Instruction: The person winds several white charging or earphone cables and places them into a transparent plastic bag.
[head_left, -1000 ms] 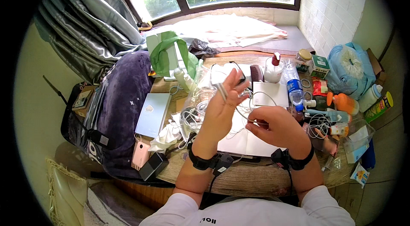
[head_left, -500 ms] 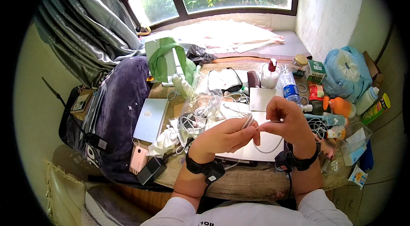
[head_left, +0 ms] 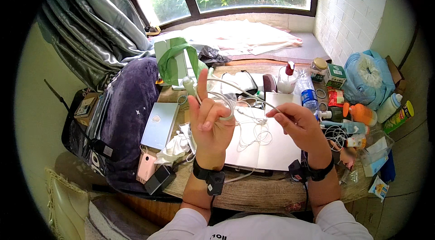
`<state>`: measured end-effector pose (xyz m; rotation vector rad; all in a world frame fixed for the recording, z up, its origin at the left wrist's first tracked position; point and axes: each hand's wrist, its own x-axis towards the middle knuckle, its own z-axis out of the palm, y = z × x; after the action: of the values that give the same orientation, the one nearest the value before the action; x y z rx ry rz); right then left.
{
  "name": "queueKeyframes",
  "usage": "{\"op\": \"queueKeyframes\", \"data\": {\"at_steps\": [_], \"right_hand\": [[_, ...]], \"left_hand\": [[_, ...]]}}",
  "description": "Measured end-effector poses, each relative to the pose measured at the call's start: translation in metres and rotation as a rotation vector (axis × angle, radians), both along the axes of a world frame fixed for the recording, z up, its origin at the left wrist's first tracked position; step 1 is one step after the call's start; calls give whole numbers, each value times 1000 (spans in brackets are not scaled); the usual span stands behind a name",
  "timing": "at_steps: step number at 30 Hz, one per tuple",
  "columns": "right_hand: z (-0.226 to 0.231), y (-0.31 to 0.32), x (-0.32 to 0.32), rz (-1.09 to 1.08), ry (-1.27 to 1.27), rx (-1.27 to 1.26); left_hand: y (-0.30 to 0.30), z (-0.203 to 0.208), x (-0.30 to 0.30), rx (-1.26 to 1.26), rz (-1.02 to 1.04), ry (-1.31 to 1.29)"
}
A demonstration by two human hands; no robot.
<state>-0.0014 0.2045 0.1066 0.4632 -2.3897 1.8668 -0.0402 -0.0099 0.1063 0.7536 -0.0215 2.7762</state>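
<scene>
A white-grey cable (head_left: 244, 89) stretches in an arc between my two hands above the desk. My left hand (head_left: 210, 129) is raised, palm toward me. Loops of the cable pass around it, one finger points up, and other fingers are curled over the loops. My right hand (head_left: 301, 126) pinches the cable between thumb and fingertips, to the right of the left hand. Below them an open blank notebook (head_left: 282, 149) lies flat, with another thin white cable (head_left: 257, 138) loosely coiled on its pages.
To the left lie a pale blue box (head_left: 159, 126), a pink power bank (head_left: 146, 166) and a black device (head_left: 160, 180). Bottles, an orange bottle (head_left: 362, 114) and tangled cables (head_left: 336, 135) crowd the right. A pump bottle (head_left: 287, 79) stands behind the notebook.
My hands have moved apart from their place close together. The left hand has turned palm toward me and risen, and the cable now spans the gap between them.
</scene>
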Motion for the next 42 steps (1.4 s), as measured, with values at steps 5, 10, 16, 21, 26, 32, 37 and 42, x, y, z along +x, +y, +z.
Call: {"op": "queueKeyframes", "data": {"at_steps": [5, 10, 16, 21, 26, 32, 37, 42], "right_hand": [[2, -5, 0, 72, 117, 199], [10, -12, 11, 191, 150, 410], [20, -5, 21, 43, 223, 338], [18, -2, 20, -70, 280, 250], [14, 1, 19, -92, 357, 107], [9, 9, 13, -147, 246, 39], [3, 9, 5, -130, 253, 49], [9, 3, 5, -102, 156, 194]], "left_hand": [[-7, 2, -7, 100, 38, 108], [-1, 1, -18, -216, 408, 164], [2, -10, -16, -766, 625, 268], [19, -5, 5, -1466, 538, 672], [24, -7, 13, -1463, 286, 720], [17, -6, 19, -1329, 0, 606], [15, -28, 10, -548, 30, 430], [3, -12, -3, -56, -49, 209]]}}
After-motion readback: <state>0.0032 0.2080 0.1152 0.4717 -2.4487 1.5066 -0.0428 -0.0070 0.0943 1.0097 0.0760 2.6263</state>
